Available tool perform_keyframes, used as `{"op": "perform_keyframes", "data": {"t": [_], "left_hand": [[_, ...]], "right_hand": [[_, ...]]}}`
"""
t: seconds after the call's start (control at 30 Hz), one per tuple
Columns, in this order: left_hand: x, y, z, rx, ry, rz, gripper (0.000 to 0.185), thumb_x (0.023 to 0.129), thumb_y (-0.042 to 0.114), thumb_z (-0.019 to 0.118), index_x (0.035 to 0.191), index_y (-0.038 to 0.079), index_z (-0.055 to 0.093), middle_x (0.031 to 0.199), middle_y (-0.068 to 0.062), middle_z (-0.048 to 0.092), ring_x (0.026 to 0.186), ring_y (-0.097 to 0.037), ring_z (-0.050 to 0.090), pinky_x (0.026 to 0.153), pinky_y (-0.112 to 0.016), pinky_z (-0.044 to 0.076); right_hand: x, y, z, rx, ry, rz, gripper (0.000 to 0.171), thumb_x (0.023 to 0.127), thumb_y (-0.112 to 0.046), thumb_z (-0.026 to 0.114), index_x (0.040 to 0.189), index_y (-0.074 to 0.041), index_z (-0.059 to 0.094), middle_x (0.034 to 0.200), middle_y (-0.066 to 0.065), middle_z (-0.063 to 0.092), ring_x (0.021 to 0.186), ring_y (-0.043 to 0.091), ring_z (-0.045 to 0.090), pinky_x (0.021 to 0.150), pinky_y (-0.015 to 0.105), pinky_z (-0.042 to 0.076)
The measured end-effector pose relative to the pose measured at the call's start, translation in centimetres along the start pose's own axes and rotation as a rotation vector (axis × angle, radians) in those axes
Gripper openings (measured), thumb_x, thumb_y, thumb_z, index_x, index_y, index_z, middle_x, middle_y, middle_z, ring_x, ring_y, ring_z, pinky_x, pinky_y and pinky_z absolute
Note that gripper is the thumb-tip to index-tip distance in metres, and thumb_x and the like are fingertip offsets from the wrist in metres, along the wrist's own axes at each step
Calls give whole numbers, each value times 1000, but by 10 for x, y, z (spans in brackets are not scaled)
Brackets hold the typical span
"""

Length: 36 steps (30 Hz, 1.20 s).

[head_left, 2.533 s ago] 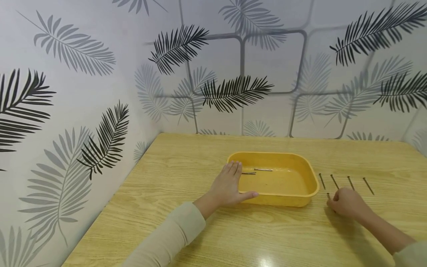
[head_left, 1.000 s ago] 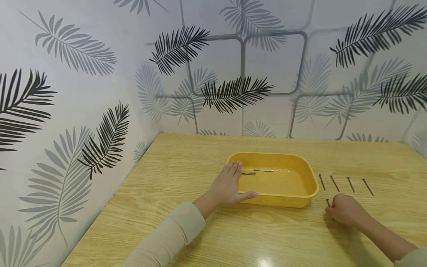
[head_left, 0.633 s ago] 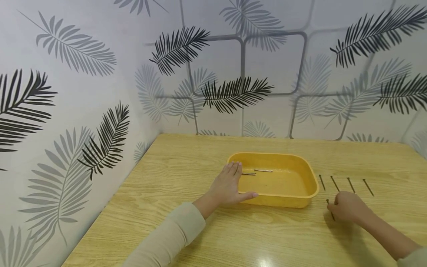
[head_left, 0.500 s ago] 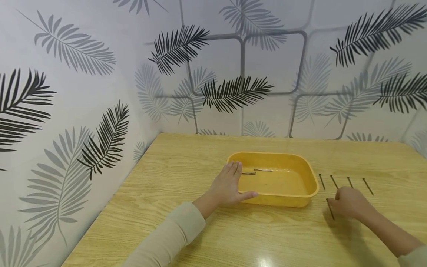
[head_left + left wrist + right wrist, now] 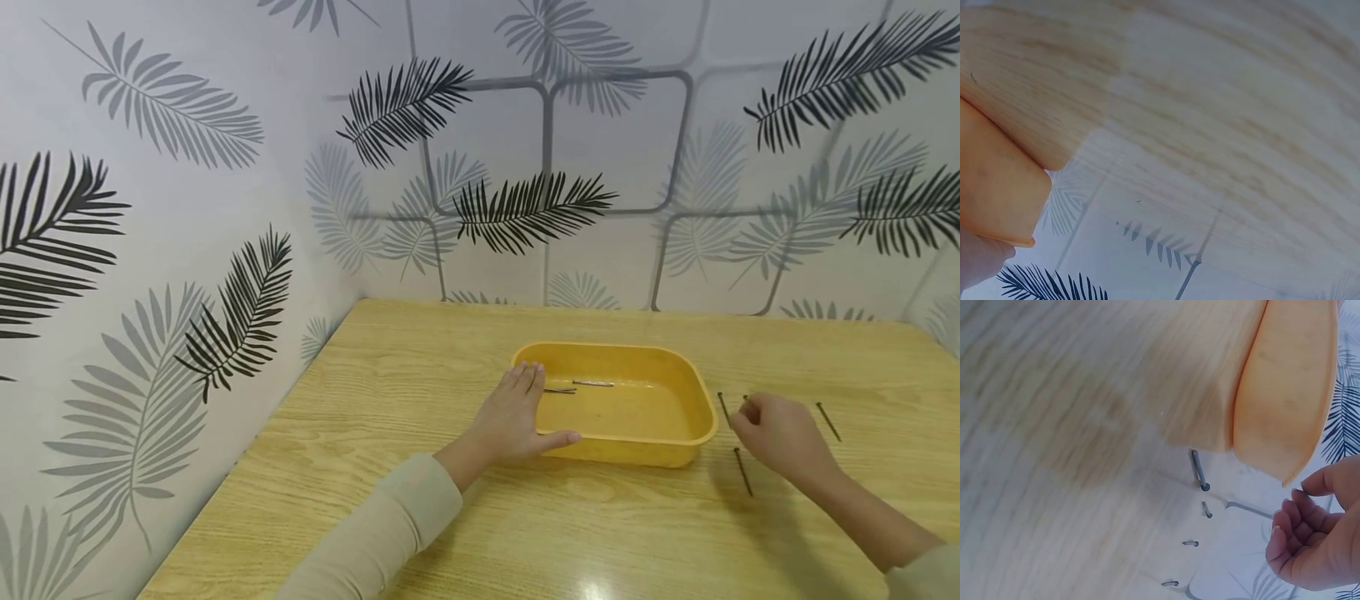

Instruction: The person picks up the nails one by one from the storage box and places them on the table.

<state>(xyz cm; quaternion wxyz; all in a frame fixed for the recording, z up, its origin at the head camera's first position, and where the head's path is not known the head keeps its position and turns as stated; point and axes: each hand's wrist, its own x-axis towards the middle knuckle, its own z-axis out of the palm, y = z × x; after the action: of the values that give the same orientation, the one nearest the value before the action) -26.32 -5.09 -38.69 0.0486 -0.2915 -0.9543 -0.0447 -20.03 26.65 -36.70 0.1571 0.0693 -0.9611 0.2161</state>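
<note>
A yellow plastic tray [image 5: 615, 450] sits on the wooden table. My left hand [image 5: 506, 417] rests over its left end, fingers straight across the rim and thumb along the front wall. In the left wrist view, part of that hand [image 5: 979, 262] touches the tray [image 5: 1004, 175]. Over the row of nails right of the tray hovers my right hand [image 5: 783, 437], fingers loosely curled. Nothing shows between its thumb and fingertips in the right wrist view. One nail [image 5: 743, 472] lies alone nearer the front. Behind it are other nails, including one [image 5: 723, 410] beside the tray and one [image 5: 828, 422] farther right.
A few nails [image 5: 592, 383] lie inside the tray towards its left. The table [image 5: 420, 358] meets a wall [image 5: 495, 258] with a leaf pattern at its back and left edges.
My right hand has let go of the front nail, now lying closer to the front than before. The hand has then moved up and back over the row. My left hand stays put.
</note>
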Motion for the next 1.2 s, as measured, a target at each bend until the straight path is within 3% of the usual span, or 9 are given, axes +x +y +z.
{"op": "perform_keyframes", "data": {"t": [0.17,0.37,0.67,0.9,1.2], "left_hand": [[0,1,0,1,0,0,97,85,70,39,147,-2,17,154,-16,20,144,-28,15,118,-37,13],[-1,1,-2,-2,-10,2,97,85,69,40,147,-2,16,154,-17,20,144,-28,15,118,-37,14],[-1,2,-3,-4,-15,-4,98,85,70,40,147,-2,16,154,-16,19,144,-28,14,118,-37,13],[-1,1,-2,9,-6,-4,98,85,70,40,147,-2,16,154,-17,19,144,-28,15,118,-37,14],[-1,1,-2,-1,-9,-3,98,85,70,40,147,-2,16,154,-16,19,144,-28,13,118,-37,13]], "right_hand": [[6,-6,0,64,31,-17,19,89,-9,50,78,2,61,58,2,54,47,8,38,44,22,34],[14,-16,2,96,18,-55,16,89,-9,54,80,1,63,66,4,60,51,5,41,47,21,38],[22,-27,4,128,2,-58,14,89,-11,57,88,2,63,75,9,63,55,6,48,49,23,42],[32,-35,8,142,34,-99,13,86,-8,61,90,4,63,78,12,64,67,16,54,57,25,44],[40,-52,18,165,15,-104,16,85,-8,62,92,6,65,87,19,64,77,27,54,65,35,46]]}}
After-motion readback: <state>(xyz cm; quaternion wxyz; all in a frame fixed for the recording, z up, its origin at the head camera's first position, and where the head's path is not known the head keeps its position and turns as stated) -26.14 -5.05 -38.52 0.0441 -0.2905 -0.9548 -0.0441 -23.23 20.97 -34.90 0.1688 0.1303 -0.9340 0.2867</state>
